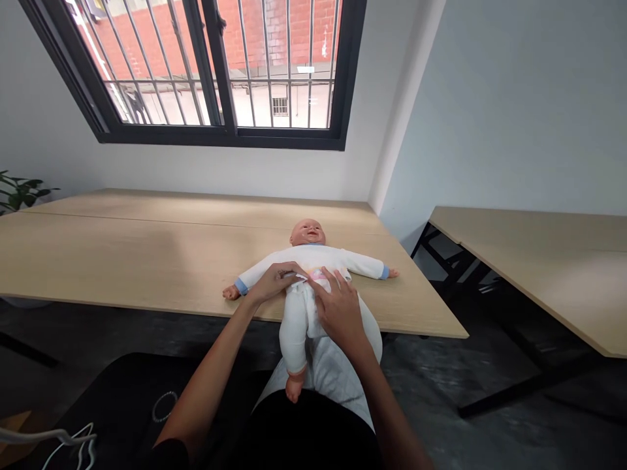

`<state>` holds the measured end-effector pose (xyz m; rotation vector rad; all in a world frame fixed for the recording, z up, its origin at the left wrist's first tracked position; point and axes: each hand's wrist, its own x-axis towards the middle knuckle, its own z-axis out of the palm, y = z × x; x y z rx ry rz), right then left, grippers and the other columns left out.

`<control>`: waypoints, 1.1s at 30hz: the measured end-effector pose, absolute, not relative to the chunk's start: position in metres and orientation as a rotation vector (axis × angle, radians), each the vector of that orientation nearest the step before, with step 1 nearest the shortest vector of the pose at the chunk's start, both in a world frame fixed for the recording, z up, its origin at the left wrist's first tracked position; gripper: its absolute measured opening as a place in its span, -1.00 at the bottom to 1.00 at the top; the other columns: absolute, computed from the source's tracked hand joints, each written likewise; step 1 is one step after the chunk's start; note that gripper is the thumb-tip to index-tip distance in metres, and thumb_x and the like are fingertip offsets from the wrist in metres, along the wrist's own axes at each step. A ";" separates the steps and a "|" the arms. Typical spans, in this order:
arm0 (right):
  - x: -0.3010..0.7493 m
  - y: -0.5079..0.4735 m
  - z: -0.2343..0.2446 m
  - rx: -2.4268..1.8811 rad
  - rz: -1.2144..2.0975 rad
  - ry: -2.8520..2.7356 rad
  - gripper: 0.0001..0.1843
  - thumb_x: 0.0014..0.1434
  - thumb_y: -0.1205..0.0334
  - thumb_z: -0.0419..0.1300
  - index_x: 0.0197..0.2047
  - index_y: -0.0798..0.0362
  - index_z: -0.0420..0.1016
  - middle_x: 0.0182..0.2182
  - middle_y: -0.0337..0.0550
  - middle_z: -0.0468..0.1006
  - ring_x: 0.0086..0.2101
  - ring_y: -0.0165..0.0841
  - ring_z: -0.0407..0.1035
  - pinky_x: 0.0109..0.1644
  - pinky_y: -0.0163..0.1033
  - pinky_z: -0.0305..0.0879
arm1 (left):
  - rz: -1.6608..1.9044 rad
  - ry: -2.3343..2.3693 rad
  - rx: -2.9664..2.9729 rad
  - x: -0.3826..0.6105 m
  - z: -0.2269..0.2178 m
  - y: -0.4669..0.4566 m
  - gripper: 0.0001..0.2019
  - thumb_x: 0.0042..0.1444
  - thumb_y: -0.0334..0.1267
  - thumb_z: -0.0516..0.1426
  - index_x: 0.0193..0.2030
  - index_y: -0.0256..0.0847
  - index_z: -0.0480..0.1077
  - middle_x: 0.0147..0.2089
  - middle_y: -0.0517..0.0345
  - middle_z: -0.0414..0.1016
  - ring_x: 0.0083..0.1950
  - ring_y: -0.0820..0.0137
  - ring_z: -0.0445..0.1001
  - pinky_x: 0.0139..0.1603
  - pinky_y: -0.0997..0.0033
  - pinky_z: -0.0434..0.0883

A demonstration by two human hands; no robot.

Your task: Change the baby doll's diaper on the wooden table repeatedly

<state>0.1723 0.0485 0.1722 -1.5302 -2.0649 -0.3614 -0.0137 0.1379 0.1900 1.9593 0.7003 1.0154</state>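
A baby doll (313,254) in a white outfit with blue cuffs lies on its back, arms spread, at the table's front edge. Its legs hang over the edge toward my lap. Around its hips is a white diaper (313,307) with a pink-patterned waistband. At the doll's waist on the left, my left hand (275,281) pinches a white edge of the diaper between thumb and fingers. My right hand (340,310) lies on the diaper's front, fingers spread over the waistband. The doll's other leg is partly hidden behind my right hand and forearm.
The doll rests on a long wooden table (122,254) below a barred window (220,72). A second table (548,261) stands to the right across a gap. At lower left are a black chair (117,398), a bracelet (164,406) and white cables (73,440).
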 end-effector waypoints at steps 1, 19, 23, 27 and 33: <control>0.172 0.047 0.173 -1.529 -0.351 -2.066 -0.52 0.31 0.38 0.05 0.22 -0.16 0.48 0.30 -0.06 0.32 0.27 0.02 0.17 0.26 0.24 0.19 | 1.017 0.705 1.972 -0.012 0.190 0.138 -0.71 0.20 -0.06 0.21 -0.26 -0.27 0.58 -0.21 0.01 0.59 -0.13 0.30 0.51 0.03 0.31 0.42; 0.212 0.054 0.167 -1.460 0.186 -1.596 -0.45 0.29 -0.10 0.15 0.16 0.14 0.37 0.09 0.14 0.47 0.15 -0.02 0.35 0.25 0.14 0.29 | 1.017 0.858 2.137 0.009 0.191 0.140 -0.78 0.16 -0.18 0.26 -0.06 -0.13 0.59 -0.06 0.05 0.49 0.09 0.22 0.40 0.26 0.13 0.29; 0.210 0.040 0.165 -1.656 0.274 -1.603 -0.38 0.33 -0.15 0.08 0.25 0.12 0.36 0.14 0.13 0.46 0.14 0.03 0.36 0.19 0.16 0.33 | 1.070 1.025 2.176 0.009 0.188 0.147 -0.67 0.10 -0.25 0.32 0.03 -0.08 0.53 0.17 0.06 0.44 0.31 0.17 0.28 0.42 0.06 0.15; 0.199 0.029 0.164 -1.688 0.258 -1.606 -0.34 0.34 -0.13 0.09 0.33 0.15 0.30 0.17 0.17 0.42 0.15 0.01 0.36 0.15 0.09 0.38 | 1.083 1.181 2.161 0.008 0.184 0.146 -0.66 0.14 -0.18 0.29 0.07 -0.06 0.48 0.20 0.07 0.41 0.33 0.19 0.26 0.41 0.09 0.19; 0.194 0.022 0.164 -1.698 0.156 -1.730 -0.44 0.42 -0.06 0.02 0.40 -0.11 0.26 0.28 0.16 0.26 0.18 0.03 0.33 0.13 0.11 0.39 | 1.257 1.417 2.234 0.021 0.190 0.121 -0.79 0.10 -0.29 0.32 -0.11 -0.19 0.49 0.01 0.04 0.48 0.15 0.17 0.37 0.22 0.12 0.32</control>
